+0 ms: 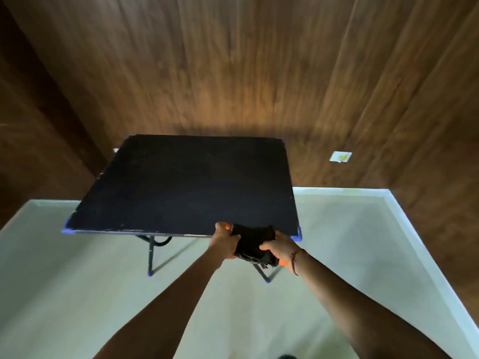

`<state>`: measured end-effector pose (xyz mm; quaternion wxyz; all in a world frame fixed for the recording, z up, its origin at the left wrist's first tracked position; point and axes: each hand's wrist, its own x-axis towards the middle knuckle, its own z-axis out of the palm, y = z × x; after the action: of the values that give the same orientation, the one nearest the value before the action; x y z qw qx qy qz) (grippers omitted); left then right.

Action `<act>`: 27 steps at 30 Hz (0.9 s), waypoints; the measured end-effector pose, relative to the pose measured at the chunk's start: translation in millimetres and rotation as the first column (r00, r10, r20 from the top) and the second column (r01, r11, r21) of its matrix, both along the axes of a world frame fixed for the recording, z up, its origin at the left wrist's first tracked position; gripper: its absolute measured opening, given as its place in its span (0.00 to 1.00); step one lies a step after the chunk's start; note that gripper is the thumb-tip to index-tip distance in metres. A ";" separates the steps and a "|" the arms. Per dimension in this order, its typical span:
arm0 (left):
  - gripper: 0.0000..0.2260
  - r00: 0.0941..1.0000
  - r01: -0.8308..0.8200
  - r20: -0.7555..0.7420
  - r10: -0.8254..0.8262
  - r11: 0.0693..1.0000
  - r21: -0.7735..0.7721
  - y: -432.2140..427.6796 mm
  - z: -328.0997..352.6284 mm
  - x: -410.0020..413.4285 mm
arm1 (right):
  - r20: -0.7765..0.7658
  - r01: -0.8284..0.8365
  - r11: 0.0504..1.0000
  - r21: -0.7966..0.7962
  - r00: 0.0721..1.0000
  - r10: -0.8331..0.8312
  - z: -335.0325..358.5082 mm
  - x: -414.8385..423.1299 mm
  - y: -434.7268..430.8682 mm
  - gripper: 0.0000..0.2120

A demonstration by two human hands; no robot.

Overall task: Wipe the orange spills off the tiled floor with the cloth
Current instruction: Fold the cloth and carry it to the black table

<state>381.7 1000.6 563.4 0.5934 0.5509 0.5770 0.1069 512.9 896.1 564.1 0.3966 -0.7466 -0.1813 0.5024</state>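
Both hands had a closed grip on the cloth (252, 244): the left hand (224, 243) curled round its left side and the right hand (278, 248) clamped on its right side, so the dark, bunched fabric sat between them. The cloth was held at the near edge of the black worktop (186, 182), towards its near-right corner, partly over the top and partly hanging in front of it. A patch of orange showed at the left thumb tip and another under the right hand; what they were could not be told. A thin cord bracelet (294, 257) circled the right wrist.

The worktop stood straight ahead, blocking the way to the far wall. Blue caps (298, 235) marked its near corners, and folding legs (150, 255) with blue feet stood on the floor beneath it. The pale floor (77, 281) spread open to the left, right and near side of the legs. A white skirting (414, 229) edged it on the right and far sides. Wood panelling (233, 73) rose behind, with a small white plate (341, 156) set in it to the right of the worktop.
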 end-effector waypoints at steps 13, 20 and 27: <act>0.16 0.858 0.514 -0.072 -0.509 0.844 0.152 57.9 -57.8 101.2 | 0.375 0.319 0.940 -0.122 0.892 -0.254 -46.7 93.2 62.0 0.07; 0.27 0.710 0.693 -0.228 -0.667 0.719 0.057 64.3 -86.0 115.9 | 0.332 0.133 0.950 -0.283 0.943 -0.033 -75.2 110.8 67.5 0.23; 0.23 0.417 0.888 -0.615 -0.669 0.445 0.117 58.4 -99.9 103.9 | 0.474 -0.118 0.880 -0.461 0.805 0.356 -84.6 98.1 60.7 0.26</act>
<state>485.7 1059.0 463.5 0.2691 0.8807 0.3296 -0.2082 610.9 956.7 479.4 0.0955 -0.8948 -0.2713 0.3416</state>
